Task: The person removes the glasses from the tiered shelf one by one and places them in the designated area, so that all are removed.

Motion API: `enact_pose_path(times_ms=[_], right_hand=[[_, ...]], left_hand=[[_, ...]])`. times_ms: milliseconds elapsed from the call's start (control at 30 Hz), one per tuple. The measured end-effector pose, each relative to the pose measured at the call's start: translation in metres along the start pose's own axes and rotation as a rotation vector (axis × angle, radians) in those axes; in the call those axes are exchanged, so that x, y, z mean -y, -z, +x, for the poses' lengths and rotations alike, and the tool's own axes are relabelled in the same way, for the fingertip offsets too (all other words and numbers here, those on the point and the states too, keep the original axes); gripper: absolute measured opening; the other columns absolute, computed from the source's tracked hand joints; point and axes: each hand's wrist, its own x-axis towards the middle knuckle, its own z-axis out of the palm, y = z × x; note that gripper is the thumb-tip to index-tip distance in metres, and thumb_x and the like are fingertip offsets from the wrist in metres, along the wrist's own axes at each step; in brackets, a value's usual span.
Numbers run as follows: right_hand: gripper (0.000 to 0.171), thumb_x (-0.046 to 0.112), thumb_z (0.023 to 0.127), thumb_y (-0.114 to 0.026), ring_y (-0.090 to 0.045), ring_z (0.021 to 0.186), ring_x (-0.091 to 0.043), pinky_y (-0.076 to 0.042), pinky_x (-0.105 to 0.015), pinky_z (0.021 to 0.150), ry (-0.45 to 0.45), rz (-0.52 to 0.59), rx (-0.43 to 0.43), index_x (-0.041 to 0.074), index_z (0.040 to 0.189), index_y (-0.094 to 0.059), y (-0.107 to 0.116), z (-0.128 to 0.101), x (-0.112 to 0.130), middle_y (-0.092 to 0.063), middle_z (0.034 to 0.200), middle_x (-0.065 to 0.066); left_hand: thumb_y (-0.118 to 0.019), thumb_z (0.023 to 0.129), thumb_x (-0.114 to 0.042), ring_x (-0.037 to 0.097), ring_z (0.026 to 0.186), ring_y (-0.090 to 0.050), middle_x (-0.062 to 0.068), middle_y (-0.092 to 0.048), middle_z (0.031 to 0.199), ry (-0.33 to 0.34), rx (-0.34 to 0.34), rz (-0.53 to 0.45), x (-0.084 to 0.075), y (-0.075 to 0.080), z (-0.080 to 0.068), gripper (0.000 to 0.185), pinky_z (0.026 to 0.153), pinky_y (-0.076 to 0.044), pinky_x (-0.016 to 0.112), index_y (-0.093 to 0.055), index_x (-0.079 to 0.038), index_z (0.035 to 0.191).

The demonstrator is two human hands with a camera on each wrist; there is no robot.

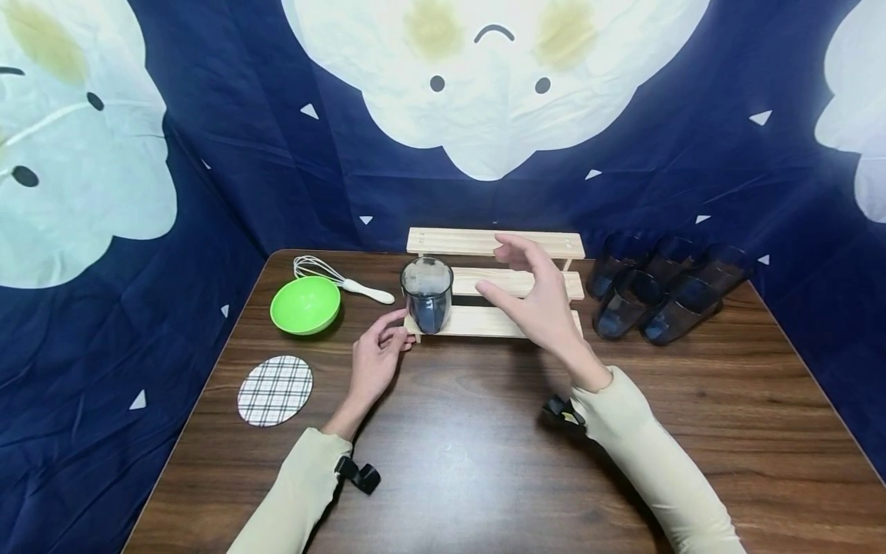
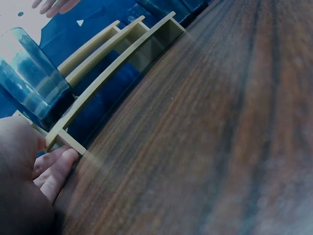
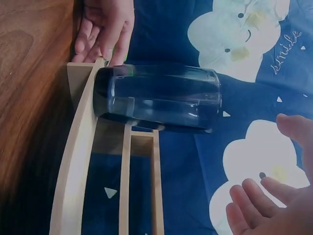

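Note:
A three-tier wooden display rack (image 1: pixel 484 322) stands on the table. On the left end of its lowest tier stands a dark blue-tinted glass (image 1: pixel 428 296), upright. My left hand (image 1: pixel 377 358) grips that same end of the rack, its fingers around the corner beside the leg (image 2: pixel 73 143). In the right wrist view the glass (image 3: pixel 161 98) sits on the tier close to the left hand (image 3: pixel 110 29). My right hand (image 1: pixel 536 296) is raised above the rack, to the right of the glass, thumb and fingers spread apart with nothing between them.
Several more dark glasses (image 1: pixel 626 304) stand together on the table right of the rack. To the left are a green bowl (image 1: pixel 305 305), a white whisk (image 1: pixel 367 292) and a round checked coaster (image 1: pixel 275 391). A blue cloth (image 1: pixel 332 185) with cloud figures hangs behind the table.

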Motion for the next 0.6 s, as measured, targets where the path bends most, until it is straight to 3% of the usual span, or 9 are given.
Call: enact_pose_path(times_ms=[600], right_hand=[[0.098, 0.022, 0.085, -0.099, -0.056, 0.145, -0.026, -0.049, -0.047, 0.124, -0.038, 0.018, 0.147, 0.010, 0.167, -0.047, -0.037, 0.006, -0.008, -0.061, 0.155, -0.020]], left_hand=[[-0.065, 0.108, 0.005, 0.045, 0.096, -0.082, 0.029, -0.081, 0.105, 0.012, -0.005, 0.009, 0.001, 0.000, 0.000, 0.033, 0.081, -0.071, 0.024, -0.073, 0.000, 0.140]])
